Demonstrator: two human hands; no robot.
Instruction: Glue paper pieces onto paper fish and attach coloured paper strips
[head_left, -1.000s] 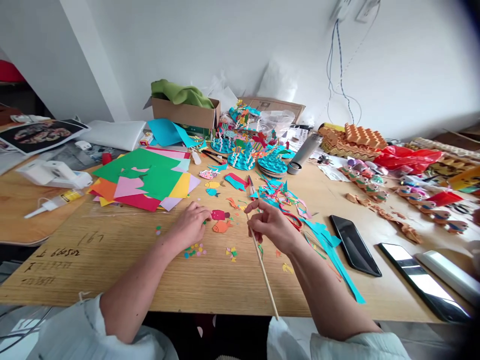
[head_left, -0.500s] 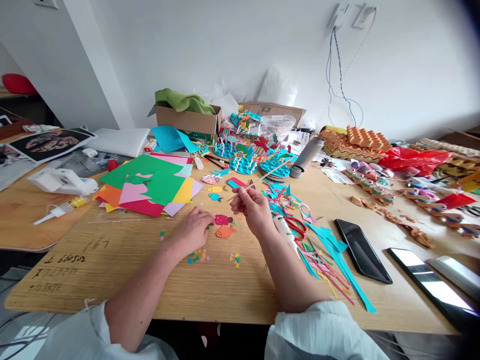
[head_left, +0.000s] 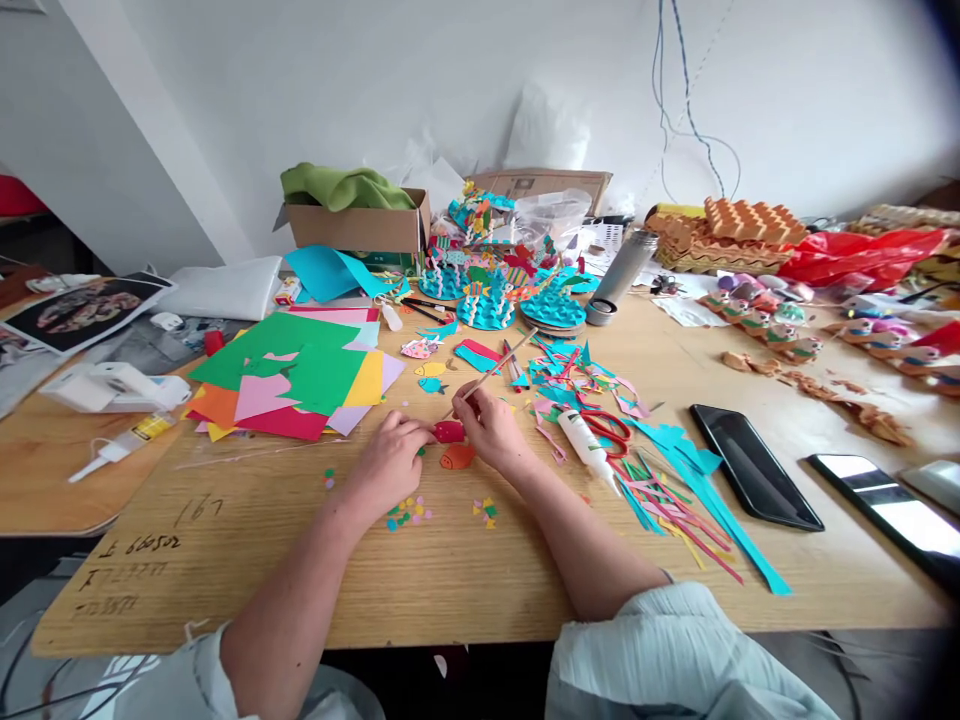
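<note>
My left hand (head_left: 390,452) rests on the wooden table (head_left: 262,540), fingers curled down beside a magenta paper fish (head_left: 448,431). My right hand (head_left: 491,428) pinches a thin wooden stick (head_left: 495,368) that slants up and away to the right, its near end down at the magenta fish. An orange paper fish (head_left: 457,457) lies just in front of both hands. Small paper confetti dots (head_left: 406,513) are scattered near my left wrist.
A stack of coloured paper sheets (head_left: 292,375) lies at the left. A glue bottle (head_left: 587,447), red scissors (head_left: 611,428) and paper strips (head_left: 675,500) sit to the right, with two phones (head_left: 754,465) beyond. Blue craft pieces (head_left: 484,310) and a cardboard box (head_left: 352,225) stand at the back.
My right hand turned the stick from pointing toward me to pointing away, then lowered it to the magenta fish. My left hand stayed by the fish. The camera shifted slightly.
</note>
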